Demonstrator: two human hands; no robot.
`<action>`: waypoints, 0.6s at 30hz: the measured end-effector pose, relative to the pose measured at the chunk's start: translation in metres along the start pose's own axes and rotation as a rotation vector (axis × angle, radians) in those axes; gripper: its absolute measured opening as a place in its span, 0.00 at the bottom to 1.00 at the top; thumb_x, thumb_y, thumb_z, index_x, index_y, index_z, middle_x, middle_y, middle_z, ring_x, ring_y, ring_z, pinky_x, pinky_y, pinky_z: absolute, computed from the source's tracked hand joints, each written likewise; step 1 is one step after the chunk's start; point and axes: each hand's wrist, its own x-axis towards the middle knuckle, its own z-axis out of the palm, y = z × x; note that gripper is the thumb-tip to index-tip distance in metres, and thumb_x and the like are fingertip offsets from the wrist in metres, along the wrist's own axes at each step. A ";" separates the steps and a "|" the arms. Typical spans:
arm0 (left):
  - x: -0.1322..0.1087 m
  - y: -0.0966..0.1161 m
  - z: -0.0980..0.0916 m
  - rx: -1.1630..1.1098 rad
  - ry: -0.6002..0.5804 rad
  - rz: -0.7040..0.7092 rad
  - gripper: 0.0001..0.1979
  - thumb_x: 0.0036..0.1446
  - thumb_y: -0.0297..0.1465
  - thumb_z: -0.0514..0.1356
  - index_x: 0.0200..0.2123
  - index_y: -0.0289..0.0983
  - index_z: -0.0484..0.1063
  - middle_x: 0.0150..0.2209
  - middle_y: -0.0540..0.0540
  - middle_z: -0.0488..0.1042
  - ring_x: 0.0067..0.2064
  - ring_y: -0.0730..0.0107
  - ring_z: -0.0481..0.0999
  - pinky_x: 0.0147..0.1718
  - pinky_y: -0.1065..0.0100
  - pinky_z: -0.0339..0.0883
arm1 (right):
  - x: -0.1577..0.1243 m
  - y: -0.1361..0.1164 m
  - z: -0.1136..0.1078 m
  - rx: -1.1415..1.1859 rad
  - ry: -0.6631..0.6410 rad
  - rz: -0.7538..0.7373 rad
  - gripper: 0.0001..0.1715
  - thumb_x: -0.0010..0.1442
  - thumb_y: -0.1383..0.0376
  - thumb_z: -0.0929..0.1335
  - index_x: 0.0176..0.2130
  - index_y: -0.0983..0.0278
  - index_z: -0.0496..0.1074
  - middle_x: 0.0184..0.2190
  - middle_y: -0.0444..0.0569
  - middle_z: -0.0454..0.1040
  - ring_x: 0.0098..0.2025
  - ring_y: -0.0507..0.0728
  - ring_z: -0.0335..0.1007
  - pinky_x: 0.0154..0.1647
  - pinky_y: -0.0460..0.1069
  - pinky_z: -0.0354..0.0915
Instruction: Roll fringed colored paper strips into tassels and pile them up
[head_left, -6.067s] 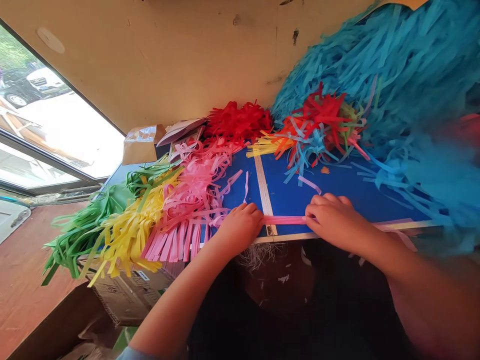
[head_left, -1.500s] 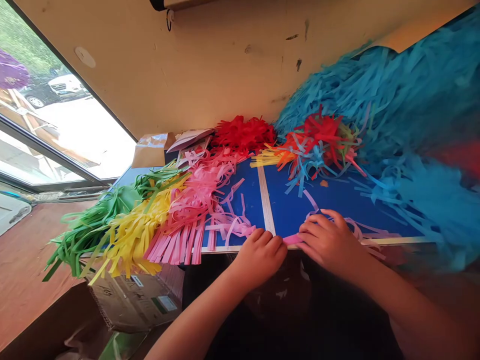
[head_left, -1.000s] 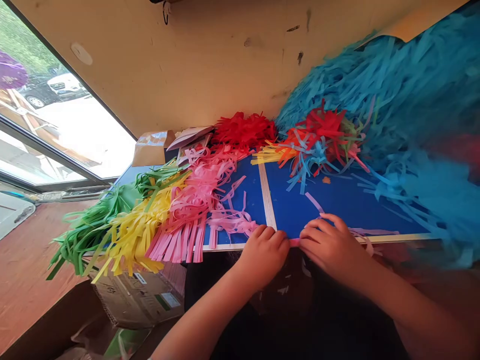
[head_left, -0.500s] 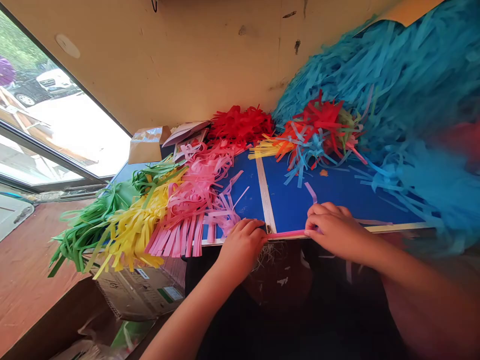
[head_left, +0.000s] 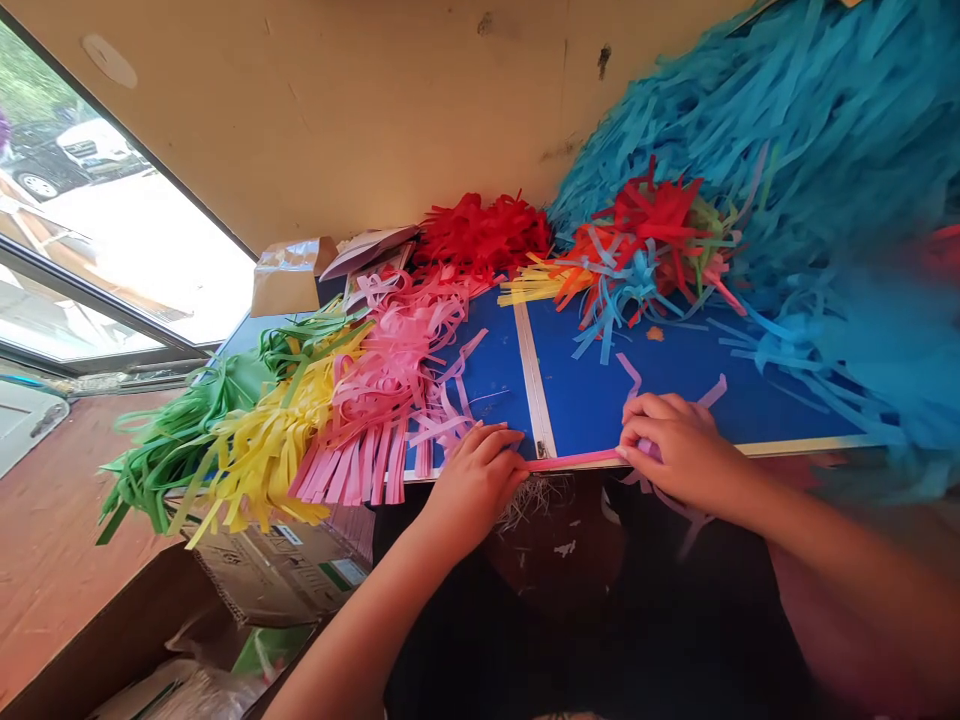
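Observation:
A narrow pink paper strip [head_left: 574,461] is stretched along the front edge of the blue table [head_left: 592,410]. My left hand [head_left: 480,480] pinches it at the left end, fingers closed. At the other end my right hand [head_left: 667,440] grips it, with lilac paper streamers [head_left: 630,372] poking out between and below the curled fingers. Just left of my left hand lies a loose bunch of lilac fringe [head_left: 450,415]. Pink fringed tissue paper [head_left: 397,350] spreads beyond that, its cut ends hanging over the edge.
Yellow fringe [head_left: 277,440] and green fringe [head_left: 202,420] drape off the table's left side. Red fringe [head_left: 484,235], a multicoloured bunch [head_left: 645,250] and a large blue heap [head_left: 787,150] lie along the wall. Cardboard boxes [head_left: 285,570] stand on the floor at left.
My right hand has turned slightly, and more lilac streamers now show above and below it. The pink strip between my hands looks a little longer. The view has shifted slightly.

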 end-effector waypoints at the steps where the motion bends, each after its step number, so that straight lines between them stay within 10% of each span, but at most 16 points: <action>1: 0.000 -0.001 0.000 -0.003 0.005 0.019 0.07 0.61 0.29 0.53 0.33 0.35 0.70 0.46 0.44 0.72 0.50 0.62 0.68 0.51 0.55 0.64 | -0.003 0.002 0.003 0.006 0.046 -0.030 0.11 0.55 0.64 0.62 0.24 0.61 0.68 0.37 0.46 0.69 0.41 0.57 0.62 0.41 0.54 0.54; 10: -0.006 -0.015 0.003 0.048 0.072 0.188 0.09 0.63 0.29 0.50 0.35 0.35 0.69 0.44 0.43 0.73 0.46 0.67 0.72 0.51 0.58 0.65 | -0.021 0.005 0.010 -0.110 0.395 -0.332 0.08 0.56 0.69 0.64 0.28 0.60 0.72 0.33 0.46 0.73 0.39 0.56 0.63 0.52 0.58 0.51; 18: -0.011 -0.020 -0.001 -0.070 -0.006 0.069 0.08 0.63 0.28 0.50 0.38 0.36 0.68 0.45 0.43 0.72 0.49 0.65 0.69 0.53 0.56 0.62 | -0.014 0.000 0.004 -0.093 0.230 -0.121 0.12 0.55 0.66 0.63 0.24 0.58 0.73 0.38 0.46 0.72 0.42 0.59 0.63 0.45 0.58 0.52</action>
